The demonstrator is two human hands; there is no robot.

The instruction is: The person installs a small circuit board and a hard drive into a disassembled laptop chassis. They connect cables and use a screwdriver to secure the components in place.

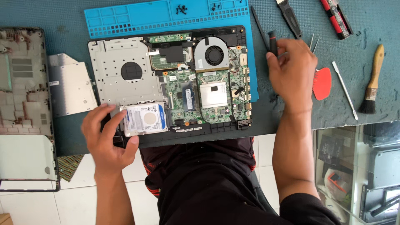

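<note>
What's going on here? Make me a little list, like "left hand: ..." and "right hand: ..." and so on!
left hand: grips the silver hard drive at the front edge of the opened laptop
right hand: on a black-handled screwdriver
fan: round, exposed, near the laptop's back edge
blue mat: behind the laptop, small screws on it
brush: far right on the table

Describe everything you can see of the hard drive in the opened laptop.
The hard drive is a flat, silver metal rectangle with a white and blue label on top. It lies flat in the front left corner of the opened laptop, beside the green circuit board. The left hand grips its left edge, thumb at the front; the right hand is away from it.
</note>
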